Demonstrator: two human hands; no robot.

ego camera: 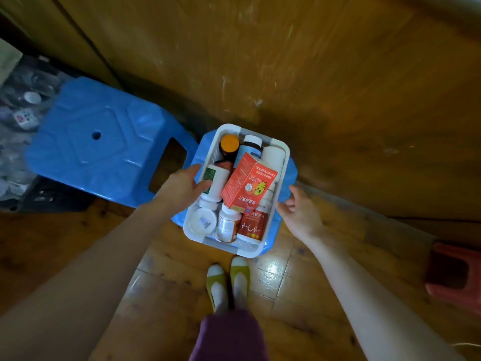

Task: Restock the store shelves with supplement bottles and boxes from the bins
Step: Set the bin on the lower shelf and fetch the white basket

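- as we look straight down, a white slotted basket (242, 248) sits on top of a blue plastic stool (292, 173), close to a wooden cabinet front (260, 61).
- our left hand (182, 188) lies at the basket's left rim with its grip apart. the thumb points along the rim, and the straight fingers reach over it onto a white bottle with a green label (217, 178), curled round nothing.
- our right hand (302, 212) is just beside the right rim, its grip apart too and its fingers loosely spread. we cannot tell whether they touch the plastic.
- the stock is all in the basket. an orange-red box (247, 187) lies tilted on top in the middle, and a red box (251, 226) sits at the near end. a white bottle with a pale label (227, 225) and a white lid with a sticker (203, 221) are beside the red box.
- at the far end are an amber bottle with an orange cap (229, 144), a dark bottle with a white cap (252, 144) and a tall white bottle (272, 157).
- a second blue stool (99, 142) stands just left of the first, with a black crate (52, 201) of wrapped goods beyond it.
- a red stool (453, 272) is well off to the right on the wooden floor (169, 282).
- our feet in green shoes (239, 274) stand just below the basket.
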